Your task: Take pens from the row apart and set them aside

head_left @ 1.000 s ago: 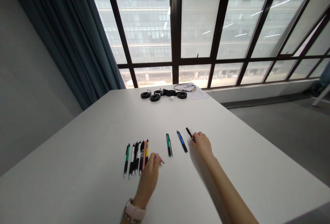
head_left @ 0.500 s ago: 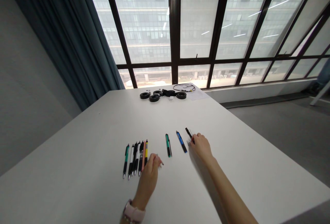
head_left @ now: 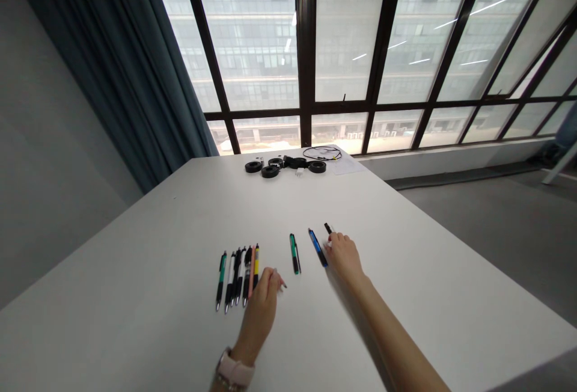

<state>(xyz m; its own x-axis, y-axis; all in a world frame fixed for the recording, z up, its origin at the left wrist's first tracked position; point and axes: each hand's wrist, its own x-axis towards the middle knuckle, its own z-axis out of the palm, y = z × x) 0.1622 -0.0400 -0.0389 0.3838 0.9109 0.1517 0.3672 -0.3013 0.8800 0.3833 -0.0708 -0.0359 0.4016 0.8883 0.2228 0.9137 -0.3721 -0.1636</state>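
Observation:
My left hand [head_left: 262,297] is closed in a pinch at the right end of a row of pens. A slim pen [head_left: 284,285] is in its fingers, only its dark tip showing. The row, lying side by side, includes a green-and-black pen [head_left: 220,281], a white-and-black pen [head_left: 229,281], a pink pen [head_left: 252,272] and a yellow-and-black pen [head_left: 256,263]. My right hand [head_left: 345,258] has its fingers closed over the lower part of a black pen [head_left: 327,228], mostly hidden. Left of it lie a blue pen [head_left: 318,248] and a green pen [head_left: 294,254] with a thin dark stick beside it.
Black tape rolls [head_left: 270,171], a dark strap-like bundle [head_left: 295,163] and a coiled black cable [head_left: 321,153] lie at the far end of the white table [head_left: 216,211]. A blue curtain [head_left: 148,79] and windows stand behind.
My right hand has moved slightly left, closer to the blue pen, and covers more of the black pen. My left hand has hardly moved.

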